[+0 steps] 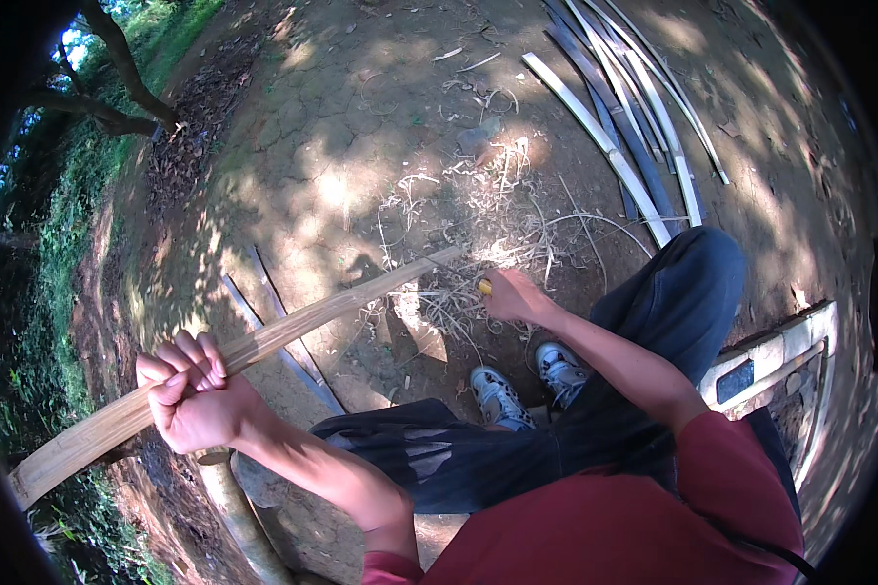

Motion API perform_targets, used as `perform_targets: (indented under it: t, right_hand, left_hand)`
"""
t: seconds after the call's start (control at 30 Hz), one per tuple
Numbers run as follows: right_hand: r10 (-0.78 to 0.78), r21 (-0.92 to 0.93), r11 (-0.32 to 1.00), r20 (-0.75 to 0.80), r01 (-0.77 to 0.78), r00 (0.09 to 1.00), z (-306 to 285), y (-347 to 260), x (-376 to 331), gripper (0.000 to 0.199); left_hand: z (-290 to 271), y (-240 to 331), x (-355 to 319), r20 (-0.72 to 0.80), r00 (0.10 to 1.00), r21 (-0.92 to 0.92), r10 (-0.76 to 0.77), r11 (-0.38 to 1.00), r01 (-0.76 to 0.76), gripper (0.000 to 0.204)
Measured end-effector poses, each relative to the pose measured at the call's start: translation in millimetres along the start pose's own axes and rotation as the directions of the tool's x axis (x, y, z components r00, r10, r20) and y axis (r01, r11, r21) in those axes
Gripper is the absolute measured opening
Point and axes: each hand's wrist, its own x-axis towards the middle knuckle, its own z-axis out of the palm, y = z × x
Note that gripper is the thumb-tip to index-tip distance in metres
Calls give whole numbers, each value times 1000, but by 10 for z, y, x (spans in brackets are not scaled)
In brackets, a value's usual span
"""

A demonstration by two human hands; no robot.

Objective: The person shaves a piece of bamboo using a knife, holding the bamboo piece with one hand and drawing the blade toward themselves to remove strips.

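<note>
A long, pale bamboo strip [312, 317] slants from the lower left up to the middle of the head view. My left hand [197, 395] is closed around it, fingers curled toward the palm. Near the strip's far end, my right hand [517, 296] grips a knife by its yellow handle [485, 287]. The thin dark blade points toward that end of the strip and is hard to make out. Under and beyond the right hand lies a heap of thin curled bamboo shavings [502, 224] on the ground.
Several long split bamboo strips [619, 117] lie at the far right. Two dark strips [288, 336] rest on the ground beneath the held one. A thick bamboo pole [232, 507] is at lower left, a pale bamboo frame [776, 356] at right. My shoes [498, 395] stand near the shavings.
</note>
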Motion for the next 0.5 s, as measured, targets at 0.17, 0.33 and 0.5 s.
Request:
perform_targets:
  t: [0.17,0.33,0.5]
  right_hand:
    - [-34,-271,962,-74,13,997,-185,291,-39,19]
    - [-42,-227,974,-154,6,987,-562,16,-289,26]
    - [-86,-155,986,-167,60,982,-550,-69,-331,21]
  left_hand:
    - [-200,322,301,64,998,21,-19,1000,18,17]
    - [-711,630,750,212,963,5,-167,986,169,16]
    - [-1359,668,1017,286,847,158,-449,893,420,17]
